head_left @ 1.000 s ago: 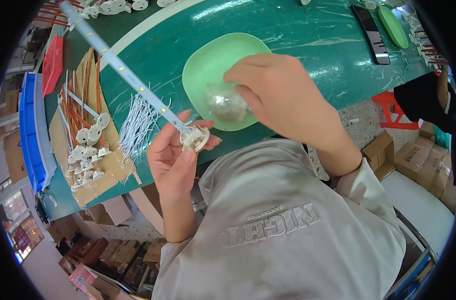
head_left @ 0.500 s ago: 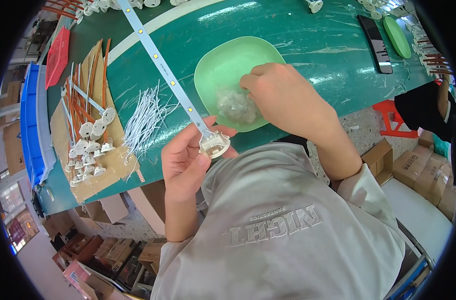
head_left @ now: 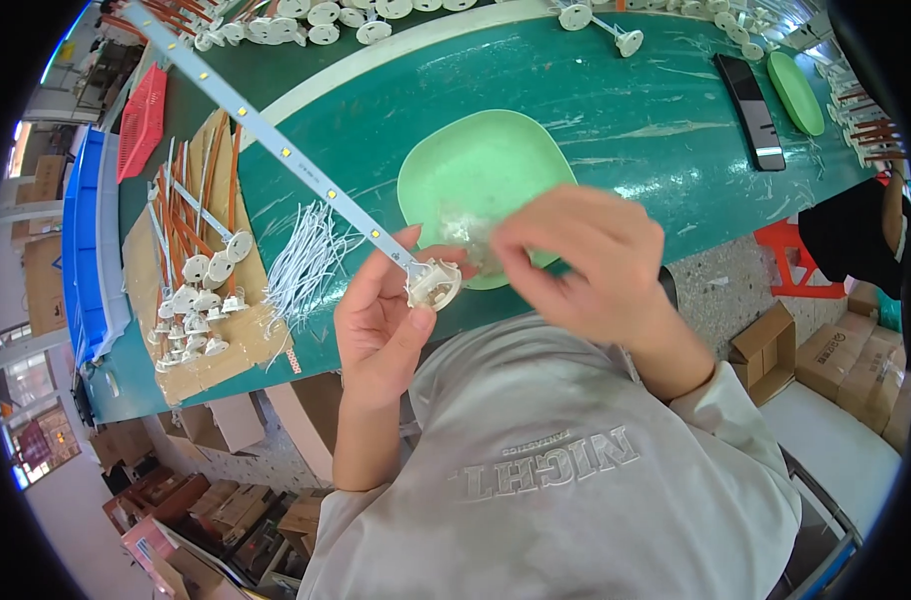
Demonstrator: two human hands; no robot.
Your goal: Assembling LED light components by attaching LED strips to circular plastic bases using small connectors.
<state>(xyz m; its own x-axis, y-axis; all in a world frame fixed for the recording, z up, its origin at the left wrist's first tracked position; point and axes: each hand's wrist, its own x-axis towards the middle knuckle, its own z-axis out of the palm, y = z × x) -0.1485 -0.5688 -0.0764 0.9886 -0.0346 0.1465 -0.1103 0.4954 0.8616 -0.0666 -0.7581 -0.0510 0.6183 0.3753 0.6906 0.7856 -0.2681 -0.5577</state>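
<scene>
My left hand (head_left: 376,325) grips the white round plastic base (head_left: 437,285) at the near end of a long LED strip (head_left: 287,153), which slants up to the far left. Thumb and fingers close around the base, its open inner side facing up. To its right hovers my right hand (head_left: 601,255), thumb and fingertips pinched together, slightly blurred; whatever is between them is too small to make out. Beneath and beyond it lies a light green plastic dish (head_left: 486,140) with a heap of small clear pieces (head_left: 464,228) at its near side, partly hidden by the hand.
A bundle of white wires (head_left: 311,262) lies left of the dish on the green table (head_left: 616,110). Further left, cardboard (head_left: 236,335) holds several lamp strips with white bases (head_left: 198,268). Blue (head_left: 84,250) and red (head_left: 143,120) baskets flank it. A black phone (head_left: 751,115) lies far right.
My right hand has come out of the dish toward me, fingers pinched. The strip's far end has swung to the left, and the whole view has shifted a little.
</scene>
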